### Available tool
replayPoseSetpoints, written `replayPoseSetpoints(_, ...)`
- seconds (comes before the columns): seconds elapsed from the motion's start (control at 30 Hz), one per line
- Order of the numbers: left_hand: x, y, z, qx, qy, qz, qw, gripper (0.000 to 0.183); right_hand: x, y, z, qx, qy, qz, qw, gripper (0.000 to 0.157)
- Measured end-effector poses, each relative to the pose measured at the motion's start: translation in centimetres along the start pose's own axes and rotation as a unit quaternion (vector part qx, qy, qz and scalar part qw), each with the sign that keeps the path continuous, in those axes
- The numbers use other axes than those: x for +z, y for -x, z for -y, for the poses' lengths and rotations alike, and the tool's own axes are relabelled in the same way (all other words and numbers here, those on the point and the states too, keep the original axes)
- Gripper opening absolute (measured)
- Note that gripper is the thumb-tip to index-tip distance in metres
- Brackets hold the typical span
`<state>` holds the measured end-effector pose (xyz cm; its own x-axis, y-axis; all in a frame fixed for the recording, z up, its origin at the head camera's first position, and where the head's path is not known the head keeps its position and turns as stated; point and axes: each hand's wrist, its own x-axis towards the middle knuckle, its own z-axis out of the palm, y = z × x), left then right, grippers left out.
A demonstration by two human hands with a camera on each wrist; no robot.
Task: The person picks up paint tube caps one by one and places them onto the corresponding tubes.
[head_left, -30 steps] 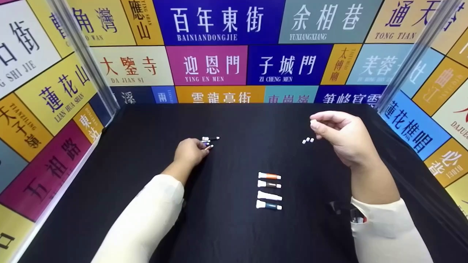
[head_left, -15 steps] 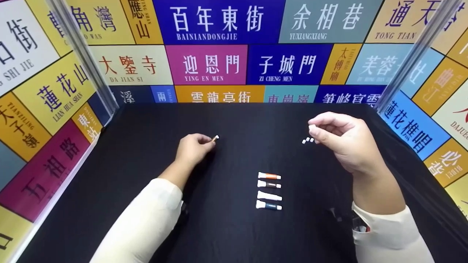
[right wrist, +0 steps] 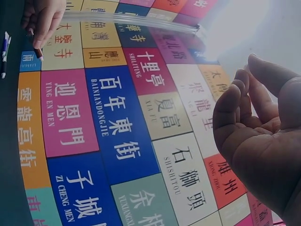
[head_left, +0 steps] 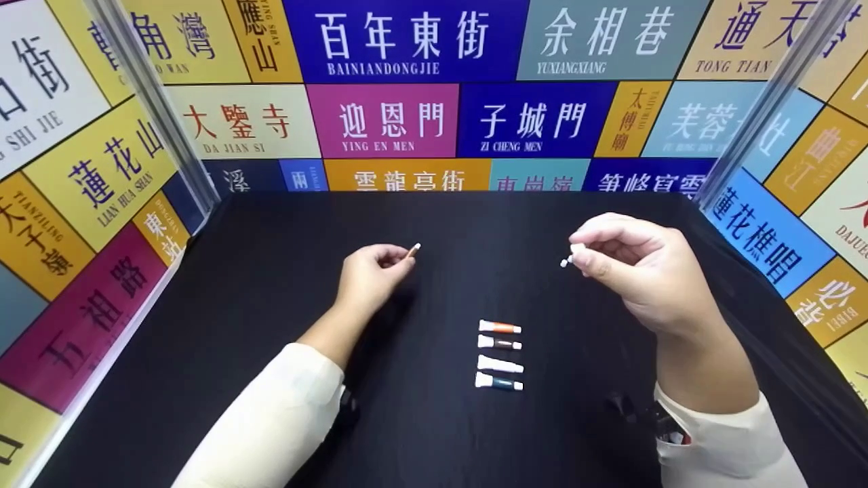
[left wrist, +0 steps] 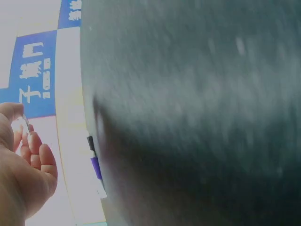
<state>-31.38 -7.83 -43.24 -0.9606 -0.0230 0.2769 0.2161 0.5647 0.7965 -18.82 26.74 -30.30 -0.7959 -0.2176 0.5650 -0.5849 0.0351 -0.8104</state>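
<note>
My left hand (head_left: 373,271) pinches a small brownish paint tube (head_left: 413,251), its white-capped end sticking up past the fingertips. That same tube (right wrist: 37,51) shows at the top left of the right wrist view. My right hand (head_left: 641,271) is raised on the right and pinches a tiny white cap (head_left: 577,249) between thumb and fingers. Just below those fingertips, small white caps (head_left: 564,263) lie on the cloth, partly hidden. In the left wrist view, a purple tube (left wrist: 96,167) and a black tube (left wrist: 91,143) lie on the table; my left hand hides them in the head view.
On the black cloth (head_left: 434,434) at mid-table, an orange tube (head_left: 503,327), a dark brown tube (head_left: 503,343), a white tube (head_left: 500,364) and a dark teal tube (head_left: 500,381) form a column. Sign-covered panels (head_left: 413,47) enclose the back and sides.
My left hand has picked up the brownish tube from the others and moved it right and slightly away from me. My right hand has lowered a little, still pinching the white cap.
</note>
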Motion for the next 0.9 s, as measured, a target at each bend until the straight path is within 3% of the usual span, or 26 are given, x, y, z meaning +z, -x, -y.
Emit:
replayPoseSetpoints(0.43,1.0,1.6,-2.5,0.048,0.022,0.001,0.9986,0.011,0.8,0.7,0.8,-0.070,-0.016,0.033,0.997,0.020)
replayPoseSetpoints(0.9,1.6,2.8,-3.7,0.087,0.056,-0.026,0.9943,0.011,1.3,0.7,1.0,-0.080,-0.010,0.041,0.996,0.019)
